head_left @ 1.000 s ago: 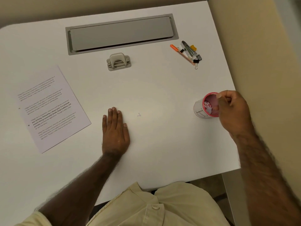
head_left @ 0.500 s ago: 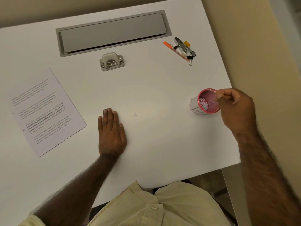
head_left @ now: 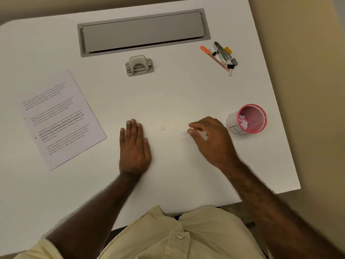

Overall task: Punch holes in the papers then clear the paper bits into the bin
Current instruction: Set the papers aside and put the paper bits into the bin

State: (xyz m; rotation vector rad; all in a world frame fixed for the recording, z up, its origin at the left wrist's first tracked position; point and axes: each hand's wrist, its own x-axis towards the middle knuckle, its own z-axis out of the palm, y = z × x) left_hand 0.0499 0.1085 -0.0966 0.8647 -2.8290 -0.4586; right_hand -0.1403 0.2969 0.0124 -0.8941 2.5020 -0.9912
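While our left hand (head_left: 134,146) lay flat, fingers straight, our right hand (head_left: 209,139), loosely curled and empty, needed a precise pinch on the bits (head_left: 162,128).

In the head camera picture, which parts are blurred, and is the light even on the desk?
Head view: the right hand is motion-blurred, the left hand is sharp; the desk is lit softly, with no glare; its edges bow from the wide-angle lens.

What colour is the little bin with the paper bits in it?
Pink mesh bin, with a white label round its side; seen in the head view.
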